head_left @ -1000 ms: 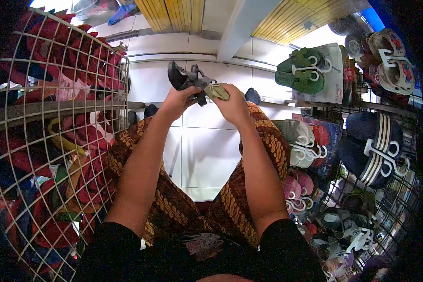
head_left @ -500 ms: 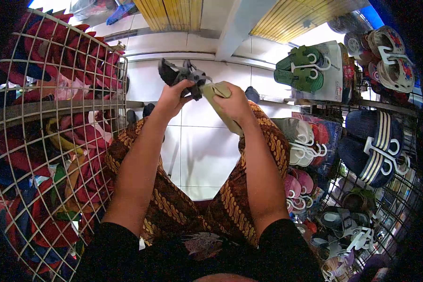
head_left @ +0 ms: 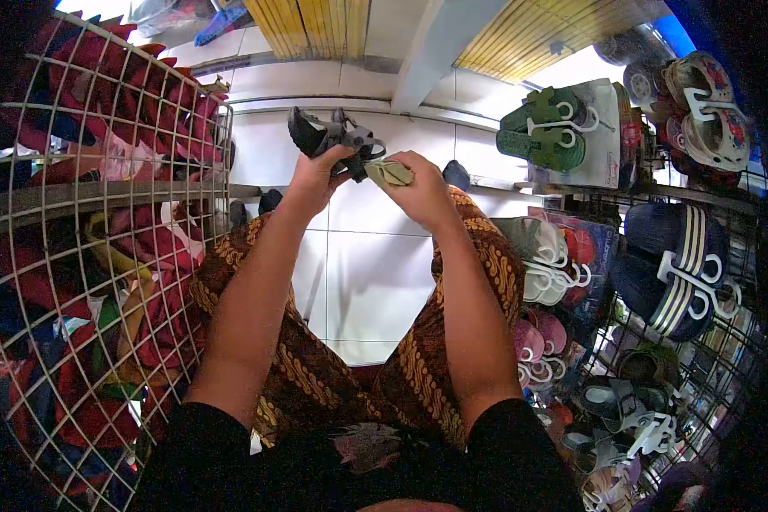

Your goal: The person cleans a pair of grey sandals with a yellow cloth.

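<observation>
In my left hand (head_left: 318, 179) is a pair of black and grey strappy sandals (head_left: 307, 135), gripped with the thumb on top. They are held up in front of me, above the floor between my knees. An olive-green folded cloth (head_left: 389, 173) is pinched in my right hand (head_left: 425, 189), its edge against the right side of the sandals. The fingers under the cloth are partly hidden.
To my left stands a wire-mesh rack (head_left: 102, 213) with red and coloured fabric behind it. On the right, green sandals (head_left: 542, 128), striped navy slides (head_left: 678, 269) and other footwear hang on white hangers. A glass door frame (head_left: 427, 64) lies ahead, beyond white floor tiles (head_left: 375, 282).
The cloth's long end hung down past my right wrist before; now only a short bunched part shows at the fingers. The sandals have hardly moved.
</observation>
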